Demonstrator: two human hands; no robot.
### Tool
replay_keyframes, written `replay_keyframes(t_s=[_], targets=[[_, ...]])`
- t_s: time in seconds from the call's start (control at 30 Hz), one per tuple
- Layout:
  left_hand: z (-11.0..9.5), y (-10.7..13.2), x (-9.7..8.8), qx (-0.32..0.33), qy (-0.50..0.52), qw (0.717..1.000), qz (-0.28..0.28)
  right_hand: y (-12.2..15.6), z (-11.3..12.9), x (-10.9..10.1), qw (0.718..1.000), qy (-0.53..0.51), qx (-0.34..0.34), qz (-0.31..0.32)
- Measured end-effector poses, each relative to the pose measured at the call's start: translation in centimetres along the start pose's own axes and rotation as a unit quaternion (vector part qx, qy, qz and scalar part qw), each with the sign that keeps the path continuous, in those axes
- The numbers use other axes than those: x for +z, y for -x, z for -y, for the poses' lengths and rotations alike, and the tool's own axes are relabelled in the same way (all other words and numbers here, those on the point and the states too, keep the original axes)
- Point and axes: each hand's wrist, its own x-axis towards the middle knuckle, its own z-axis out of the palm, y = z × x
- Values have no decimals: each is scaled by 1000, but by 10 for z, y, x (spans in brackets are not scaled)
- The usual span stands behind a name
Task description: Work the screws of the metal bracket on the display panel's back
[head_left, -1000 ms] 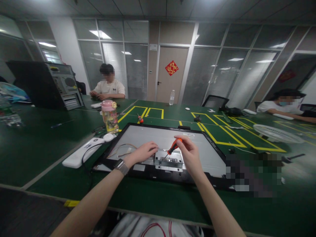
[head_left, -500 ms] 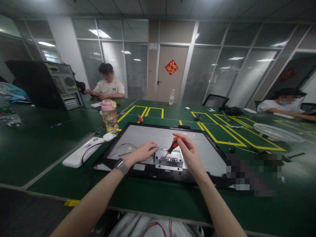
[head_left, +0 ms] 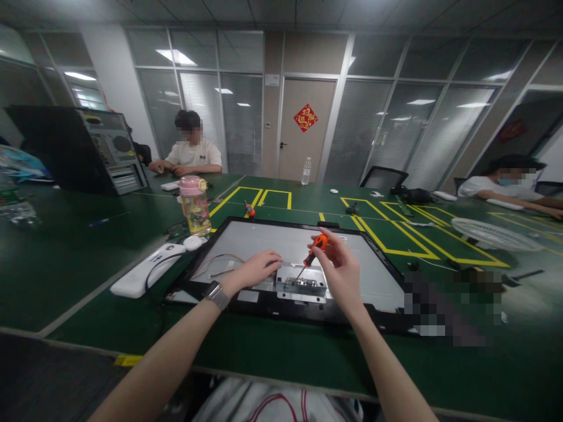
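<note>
My right hand (head_left: 343, 264) is closed round the orange-and-black handle of a screwdriver (head_left: 317, 245). The shaft slants down to the left, its tip at a silver metal bracket (head_left: 303, 293) with small fittings along its middle. Whether the tip sits in a screw is too small to tell. My left hand (head_left: 257, 268), a watch on its wrist, lies with fingers stretched out at the bracket's left upper corner. Under both hands is a flat display panel (head_left: 272, 234), grey-white inside a black frame, lying flat with thin wires on its left part.
On the green table (head_left: 272, 363), a white power bank-like box (head_left: 147, 271) with a black cable and a pink-lidded bottle (head_left: 194, 205) stand left of the panel. A computer case (head_left: 109, 152) is farther left. A white fan grille (head_left: 495, 234) lies right. Two people sit across.
My right hand and the screwdriver handle have shifted slightly up and to the right; the tip has moved right along the bracket. My left hand stays in place.
</note>
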Motion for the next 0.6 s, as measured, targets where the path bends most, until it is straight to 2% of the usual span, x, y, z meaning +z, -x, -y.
replay_keyframes(t_s=[0.1, 0.2, 0.33, 0.6], targets=[[0, 1, 0, 6, 0, 1000, 2, -2, 1, -4, 992, 68, -47, -96], [0, 1, 0, 9, 1, 1000, 4, -4, 1, -10, 974, 140, -100, -145], [0, 1, 0, 8, 4, 1000, 4, -5, 0, -11, 964, 193, -128, -127], [-1, 1, -1, -1, 9, 1000, 6, -2, 0, -5, 963, 211, -148, -80]])
